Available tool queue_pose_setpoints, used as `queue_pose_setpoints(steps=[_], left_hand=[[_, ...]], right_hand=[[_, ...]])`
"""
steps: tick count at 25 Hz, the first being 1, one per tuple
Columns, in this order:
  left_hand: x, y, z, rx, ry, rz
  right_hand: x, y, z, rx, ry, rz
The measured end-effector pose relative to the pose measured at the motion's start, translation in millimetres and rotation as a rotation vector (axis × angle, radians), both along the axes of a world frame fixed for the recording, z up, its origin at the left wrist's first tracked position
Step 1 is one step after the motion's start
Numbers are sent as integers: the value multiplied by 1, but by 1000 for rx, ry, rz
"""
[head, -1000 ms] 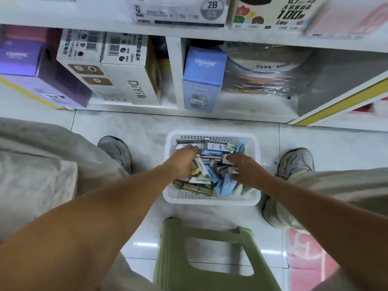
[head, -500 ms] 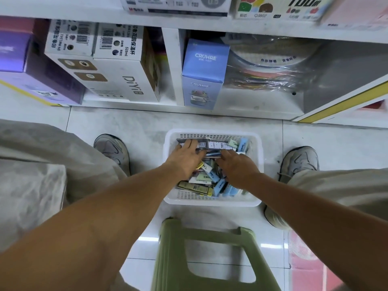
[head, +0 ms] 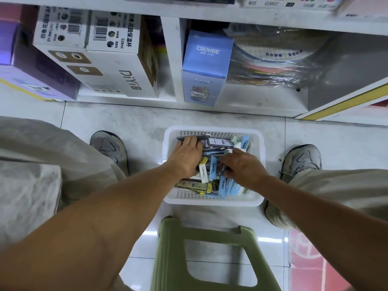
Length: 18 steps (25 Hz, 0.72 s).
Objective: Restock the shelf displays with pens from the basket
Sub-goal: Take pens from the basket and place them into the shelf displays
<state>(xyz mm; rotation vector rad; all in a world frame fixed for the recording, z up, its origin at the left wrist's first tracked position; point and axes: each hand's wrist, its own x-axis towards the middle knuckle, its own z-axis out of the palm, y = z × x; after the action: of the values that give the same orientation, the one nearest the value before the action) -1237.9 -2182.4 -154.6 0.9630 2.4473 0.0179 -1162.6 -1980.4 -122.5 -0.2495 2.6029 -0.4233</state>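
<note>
Both my hands are inside the white basket (head: 213,201) — my left hand (head: 185,156) lies flat on a dark pen pack (head: 220,142), my right hand (head: 241,165) curls over packs — its grip I cannot tell.

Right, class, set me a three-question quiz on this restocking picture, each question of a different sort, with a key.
1. True or false: the white basket stands on a shelf.
2. Which hand reaches the dark box at the far side of the basket? A) left hand B) right hand C) neither
3. Fill in: the tall box marked CRUHRE is ____ in colour.

Key
1. False: it stands on the floor, between the person's shoes, beyond the green stool.
2. A.
3. Blue.
</note>
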Motion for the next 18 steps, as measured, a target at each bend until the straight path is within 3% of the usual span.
queue_pose_setpoints(steps=[8,18], left_hand=[[1,9,-3,10,6,-8],[3,20,-11,29,-178,160]], right_hand=[[1,1,-11,-83,8,-180],[-7,9,-8,-136,35,-223]])
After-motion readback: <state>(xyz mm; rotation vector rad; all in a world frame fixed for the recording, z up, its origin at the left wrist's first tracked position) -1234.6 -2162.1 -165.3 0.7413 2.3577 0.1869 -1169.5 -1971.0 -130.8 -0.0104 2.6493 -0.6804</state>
